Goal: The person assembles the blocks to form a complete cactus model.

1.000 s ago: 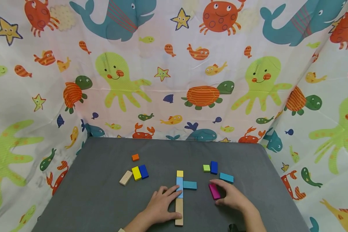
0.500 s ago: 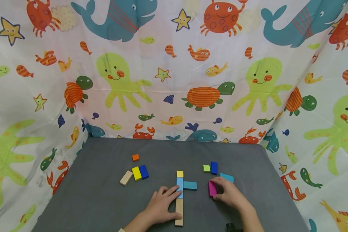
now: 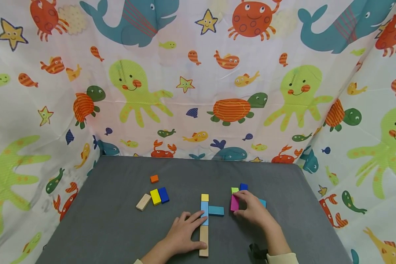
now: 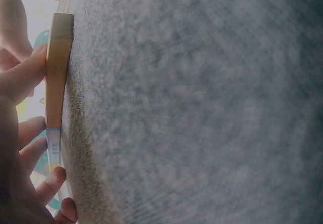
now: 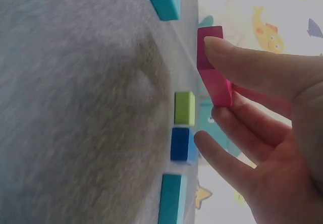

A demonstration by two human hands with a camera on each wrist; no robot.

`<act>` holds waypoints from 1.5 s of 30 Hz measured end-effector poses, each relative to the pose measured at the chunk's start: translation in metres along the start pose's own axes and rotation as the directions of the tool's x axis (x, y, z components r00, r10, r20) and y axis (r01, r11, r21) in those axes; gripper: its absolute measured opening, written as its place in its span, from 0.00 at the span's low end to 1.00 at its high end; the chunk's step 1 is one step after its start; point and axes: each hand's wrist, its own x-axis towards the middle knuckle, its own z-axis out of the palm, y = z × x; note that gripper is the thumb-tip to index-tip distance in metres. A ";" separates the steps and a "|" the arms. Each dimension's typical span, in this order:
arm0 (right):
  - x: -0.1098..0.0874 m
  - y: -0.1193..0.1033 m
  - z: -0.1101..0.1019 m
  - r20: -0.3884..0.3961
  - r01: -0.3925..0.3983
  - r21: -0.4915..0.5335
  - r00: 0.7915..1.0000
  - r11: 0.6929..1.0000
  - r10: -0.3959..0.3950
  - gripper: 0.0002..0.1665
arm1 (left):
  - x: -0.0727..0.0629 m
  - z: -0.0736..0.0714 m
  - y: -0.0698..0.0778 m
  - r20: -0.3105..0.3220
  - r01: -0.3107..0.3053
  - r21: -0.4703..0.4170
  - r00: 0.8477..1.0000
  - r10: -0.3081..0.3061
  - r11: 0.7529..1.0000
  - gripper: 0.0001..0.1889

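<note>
My right hand (image 3: 253, 211) pinches a magenta block (image 3: 234, 203) between thumb and fingers. In the right wrist view the magenta block (image 5: 216, 77) is lifted off the table. My left hand (image 3: 184, 235) rests against a row of blocks, fingers on a light blue block (image 3: 204, 207) and thumb on a long wooden block (image 3: 204, 234). A small yellow block (image 3: 205, 197) tops that row. From the light blue block's right side a teal block (image 3: 216, 211) sticks out sideways.
Right of the row lie a lime green block (image 3: 234, 190), a dark blue block (image 3: 244, 187) and a partly hidden teal block (image 3: 263, 202). At left are an orange block (image 3: 154, 179), a yellow block (image 3: 155, 197), a blue block (image 3: 163, 195) and a wooden block (image 3: 143, 202).
My right hand has picked up the magenta block from the table and moved it left and slightly away from me. The left hand has stayed in place.
</note>
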 end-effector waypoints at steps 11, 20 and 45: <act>0.025 -0.012 0.009 -0.007 0.079 0.015 0.997 0.997 -0.079 0.38 | 0.004 0.003 -0.005 -0.009 -0.005 -0.027 1.000 0.004 1.000 0.45; 0.036 -0.019 0.013 0.019 0.067 0.042 0.998 0.997 -0.068 0.39 | 0.002 -0.002 -0.001 -0.003 -0.001 -0.013 1.000 0.001 1.000 0.45; 0.041 -0.014 0.035 0.030 0.098 0.023 0.995 0.995 -0.099 0.37 | -0.003 0.000 0.002 -0.011 -0.005 0.013 1.000 0.005 1.000 0.45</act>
